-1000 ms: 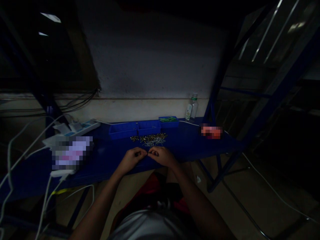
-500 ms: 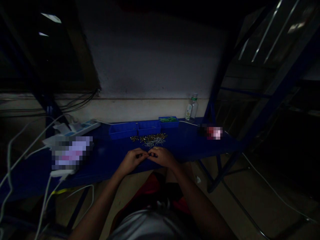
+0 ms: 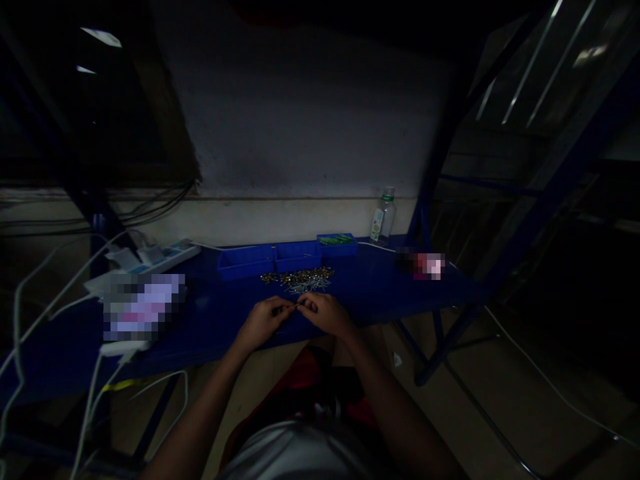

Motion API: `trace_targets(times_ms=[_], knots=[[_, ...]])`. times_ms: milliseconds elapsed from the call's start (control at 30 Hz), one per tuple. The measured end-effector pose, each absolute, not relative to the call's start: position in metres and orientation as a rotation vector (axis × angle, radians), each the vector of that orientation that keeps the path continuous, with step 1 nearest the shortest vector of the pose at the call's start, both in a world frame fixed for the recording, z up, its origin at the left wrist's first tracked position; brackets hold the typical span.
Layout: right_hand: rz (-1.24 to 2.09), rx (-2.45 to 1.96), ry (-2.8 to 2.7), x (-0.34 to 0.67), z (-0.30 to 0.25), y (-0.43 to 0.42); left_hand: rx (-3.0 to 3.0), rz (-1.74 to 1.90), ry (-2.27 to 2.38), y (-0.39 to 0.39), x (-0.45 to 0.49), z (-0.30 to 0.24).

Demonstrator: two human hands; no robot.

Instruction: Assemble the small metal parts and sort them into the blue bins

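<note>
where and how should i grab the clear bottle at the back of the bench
Probably best around the upright body of the bottle, below its narrower neck, from the front with the right hand, the nearer one: the wall is behind and a blue bin sits left.

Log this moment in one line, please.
left hand: pinched, at small indistinct piece | right hand: pinched, at same piece | things: small metal parts piled beyond hands | rest: blue bins, bottle behind
</note>
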State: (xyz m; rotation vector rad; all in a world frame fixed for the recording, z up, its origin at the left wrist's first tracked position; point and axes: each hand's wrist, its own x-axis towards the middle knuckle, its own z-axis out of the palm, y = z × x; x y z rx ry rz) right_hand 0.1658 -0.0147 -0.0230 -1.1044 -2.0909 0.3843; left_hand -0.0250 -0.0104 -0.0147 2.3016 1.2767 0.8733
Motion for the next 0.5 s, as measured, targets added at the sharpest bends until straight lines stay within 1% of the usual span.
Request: trace_targets(times_ms=[167,500], knots=[[0.417,-1.036,-2.132,0.1674,-0.0221,-0.0162,2.336,0.763,1.245,-0.0089,-0.0255,-0.0146],[0.450,-1.027,-2.153,0.1665,-0.0226,-0.0149,2.345,0.725,1.260,-0.0074,-0.0251,-0.0142]])
